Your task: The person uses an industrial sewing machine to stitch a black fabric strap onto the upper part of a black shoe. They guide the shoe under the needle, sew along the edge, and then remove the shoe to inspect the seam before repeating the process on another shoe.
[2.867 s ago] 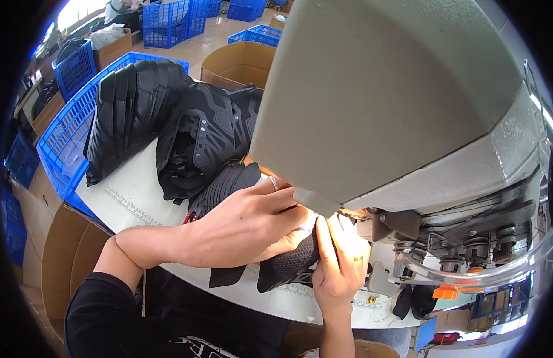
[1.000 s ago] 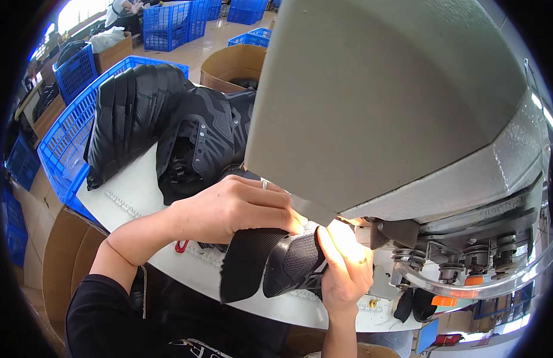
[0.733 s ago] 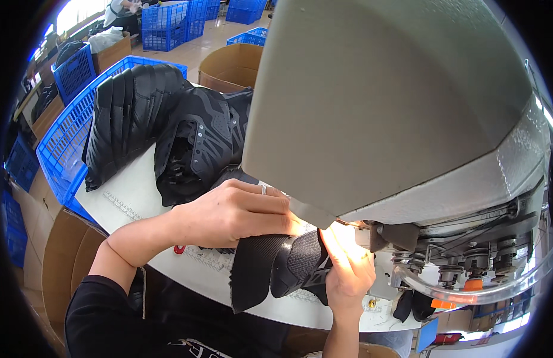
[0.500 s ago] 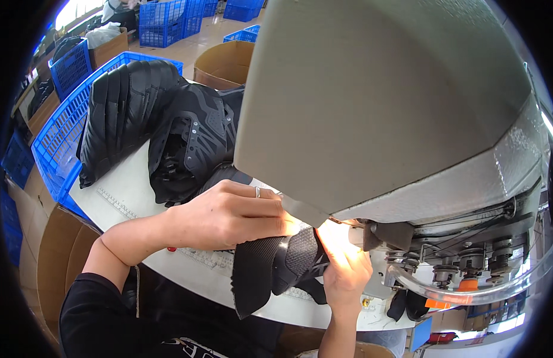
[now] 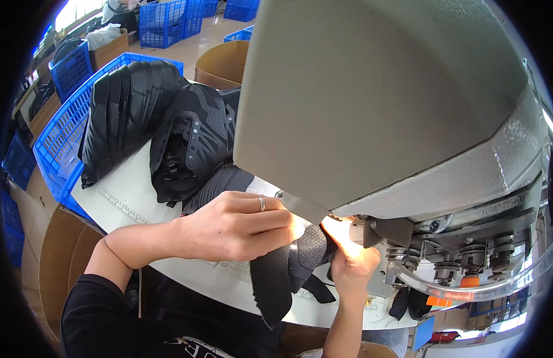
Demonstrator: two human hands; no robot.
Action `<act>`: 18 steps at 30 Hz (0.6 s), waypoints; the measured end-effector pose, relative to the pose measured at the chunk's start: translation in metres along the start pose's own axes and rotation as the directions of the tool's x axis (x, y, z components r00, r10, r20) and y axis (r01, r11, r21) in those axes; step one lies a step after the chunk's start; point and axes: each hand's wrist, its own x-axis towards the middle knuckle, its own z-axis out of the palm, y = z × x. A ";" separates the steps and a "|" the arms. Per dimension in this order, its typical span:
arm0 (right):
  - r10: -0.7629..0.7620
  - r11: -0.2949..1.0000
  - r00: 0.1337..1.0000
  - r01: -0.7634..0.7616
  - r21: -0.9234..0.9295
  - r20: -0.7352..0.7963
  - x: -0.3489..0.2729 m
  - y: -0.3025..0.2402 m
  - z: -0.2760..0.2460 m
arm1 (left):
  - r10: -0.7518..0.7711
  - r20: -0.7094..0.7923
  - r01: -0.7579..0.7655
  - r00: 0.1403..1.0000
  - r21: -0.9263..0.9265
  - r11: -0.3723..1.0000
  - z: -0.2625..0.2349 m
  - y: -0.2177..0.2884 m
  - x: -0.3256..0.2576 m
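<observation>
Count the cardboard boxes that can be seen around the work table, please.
2. One open cardboard box stands behind the table, next to the blue crate. Another cardboard box sits at the lower left, below the table edge. More may be hidden behind the sewing machine.

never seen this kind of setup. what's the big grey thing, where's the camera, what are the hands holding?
One view only: a fisheye camera on the person's head, looking down, so edges bend. The grey bulk is the head of an industrial sewing machine, seen from above. Both bare hands press a black shoe-upper piece under it: left hand, wearing a ring, on top; right hand at the lit needle area. On the white table lies a pile of black pieces. Blue crates and a cardboard box stand behind.
</observation>
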 end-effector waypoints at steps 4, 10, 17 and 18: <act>0.156 0.987 0.984 -0.158 0.008 0.089 -0.004 0.005 0.002 | 0.009 0.030 -0.010 1.000 0.043 0.999 -0.001 0.000 0.000; 0.156 0.962 0.985 -0.134 0.238 -0.076 -0.004 0.023 0.020 | -0.010 -0.020 0.012 1.000 0.108 0.994 0.002 0.018 0.010; 0.158 0.893 0.980 -0.194 0.405 0.123 -0.008 -0.040 -0.024 | -0.182 0.035 0.186 0.983 -0.174 0.967 -0.006 -0.001 0.004; 0.126 0.911 0.987 -0.154 0.382 0.099 -0.013 -0.051 -0.019 | -0.229 0.002 0.224 0.974 -0.219 0.950 -0.002 -0.003 0.004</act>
